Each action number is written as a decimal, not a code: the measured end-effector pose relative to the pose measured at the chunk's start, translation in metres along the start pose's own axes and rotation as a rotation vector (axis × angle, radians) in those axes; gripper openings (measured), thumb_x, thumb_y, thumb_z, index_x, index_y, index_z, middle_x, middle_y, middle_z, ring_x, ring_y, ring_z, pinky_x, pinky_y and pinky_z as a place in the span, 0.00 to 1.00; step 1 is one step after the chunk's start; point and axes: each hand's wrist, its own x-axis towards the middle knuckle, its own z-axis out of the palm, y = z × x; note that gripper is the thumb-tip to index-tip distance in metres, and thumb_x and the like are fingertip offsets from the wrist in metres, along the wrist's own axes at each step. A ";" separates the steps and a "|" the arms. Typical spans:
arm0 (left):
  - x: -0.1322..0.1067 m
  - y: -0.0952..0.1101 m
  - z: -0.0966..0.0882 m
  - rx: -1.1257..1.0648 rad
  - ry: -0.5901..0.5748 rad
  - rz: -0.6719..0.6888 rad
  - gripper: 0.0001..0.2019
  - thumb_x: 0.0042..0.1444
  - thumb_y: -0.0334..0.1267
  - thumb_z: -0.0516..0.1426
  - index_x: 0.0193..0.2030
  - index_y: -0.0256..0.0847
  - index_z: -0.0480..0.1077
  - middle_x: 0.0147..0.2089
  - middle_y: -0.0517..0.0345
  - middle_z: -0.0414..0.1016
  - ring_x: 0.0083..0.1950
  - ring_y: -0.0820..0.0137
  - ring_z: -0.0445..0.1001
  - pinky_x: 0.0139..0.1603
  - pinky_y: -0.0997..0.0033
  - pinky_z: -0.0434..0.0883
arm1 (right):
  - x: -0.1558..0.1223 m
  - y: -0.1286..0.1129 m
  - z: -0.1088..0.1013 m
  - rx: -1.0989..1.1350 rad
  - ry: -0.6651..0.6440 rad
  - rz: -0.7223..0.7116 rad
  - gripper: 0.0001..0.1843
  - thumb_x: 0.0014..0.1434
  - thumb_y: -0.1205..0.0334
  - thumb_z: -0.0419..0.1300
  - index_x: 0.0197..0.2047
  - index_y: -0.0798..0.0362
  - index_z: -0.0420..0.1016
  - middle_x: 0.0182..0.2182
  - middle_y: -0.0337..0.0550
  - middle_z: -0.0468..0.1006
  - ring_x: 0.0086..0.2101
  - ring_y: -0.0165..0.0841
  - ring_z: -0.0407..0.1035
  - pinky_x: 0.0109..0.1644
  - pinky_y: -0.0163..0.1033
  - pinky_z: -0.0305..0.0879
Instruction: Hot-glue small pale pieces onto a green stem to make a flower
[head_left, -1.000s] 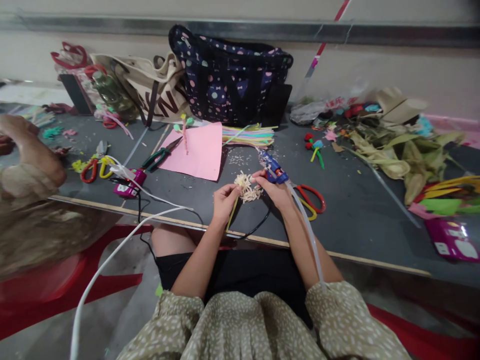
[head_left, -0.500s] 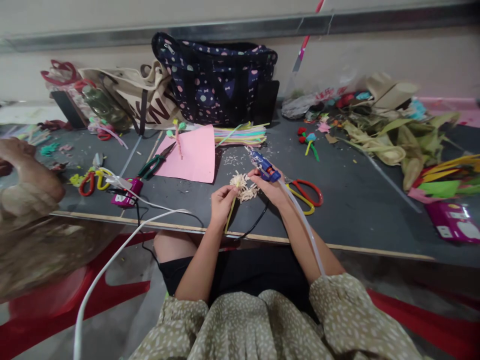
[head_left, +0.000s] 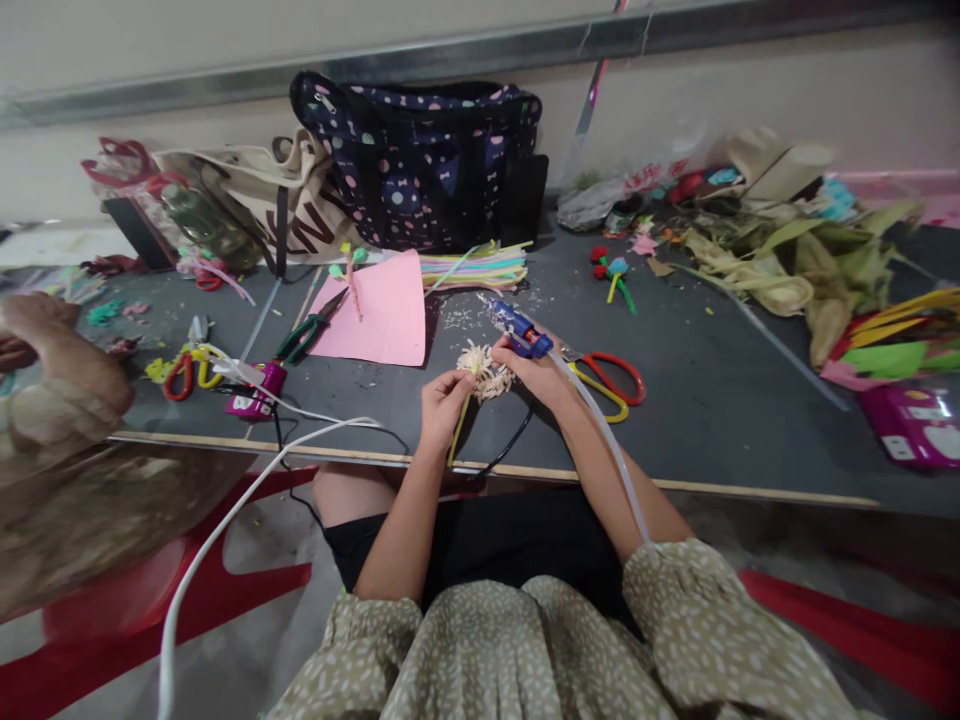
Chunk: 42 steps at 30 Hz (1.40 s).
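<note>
My left hand (head_left: 444,408) is closed in a pinch on a thin yellow-green stem (head_left: 458,432), just under a pale cream flower head (head_left: 474,357) with shaggy petals. My right hand (head_left: 536,375) is wrapped round a blue glue gun (head_left: 523,332), its nozzle pointing away to the upper left. A long translucent glue stick (head_left: 604,435) sticks out of the gun's back and lies along my right forearm. Between my hands, pale loose strips (head_left: 496,381) lie beside the flower head; whether they touch it I cannot tell. Red-and-yellow-handled scissors (head_left: 611,378) rest right of my right hand.
Pink foam sheet (head_left: 390,315), pipe cleaners (head_left: 480,268) and green-handled pliers (head_left: 306,332) lie beyond my hands. A white cable (head_left: 247,492) crosses the table's front edge. Corn husks (head_left: 799,275) are heaped right. Behind stands a navy bag (head_left: 420,170). Another person's hand (head_left: 45,330) is at left.
The whole view has shifted slightly. The glue gun and both hands stay nearly as they were, with the same holds.
</note>
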 end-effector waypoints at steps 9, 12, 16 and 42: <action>0.000 0.003 0.003 0.039 -0.014 0.018 0.13 0.46 0.45 0.68 0.31 0.36 0.79 0.28 0.58 0.76 0.28 0.75 0.68 0.30 0.76 0.64 | 0.001 0.014 -0.003 -0.131 -0.007 -0.076 0.10 0.52 0.52 0.65 0.32 0.48 0.73 0.28 0.36 0.78 0.26 0.31 0.69 0.35 0.38 0.69; 0.000 0.004 0.003 0.066 -0.039 0.033 0.12 0.47 0.45 0.68 0.31 0.36 0.79 0.28 0.58 0.76 0.28 0.75 0.68 0.32 0.76 0.64 | 0.001 0.014 -0.006 -0.157 -0.033 -0.091 0.10 0.53 0.52 0.65 0.34 0.48 0.73 0.29 0.36 0.78 0.27 0.31 0.69 0.36 0.38 0.69; -0.002 0.008 0.004 0.105 -0.061 0.061 0.12 0.48 0.45 0.67 0.30 0.36 0.79 0.27 0.58 0.76 0.29 0.74 0.68 0.33 0.75 0.65 | 0.001 0.016 -0.007 -0.177 -0.043 -0.118 0.12 0.54 0.50 0.65 0.34 0.48 0.72 0.30 0.37 0.78 0.29 0.33 0.70 0.38 0.40 0.69; -0.002 0.009 0.005 0.134 -0.069 0.071 0.13 0.48 0.46 0.67 0.30 0.36 0.79 0.27 0.58 0.75 0.29 0.74 0.68 0.33 0.74 0.65 | -0.002 0.022 -0.006 -0.167 -0.070 -0.185 0.11 0.55 0.52 0.65 0.37 0.48 0.72 0.33 0.38 0.77 0.32 0.35 0.72 0.41 0.42 0.69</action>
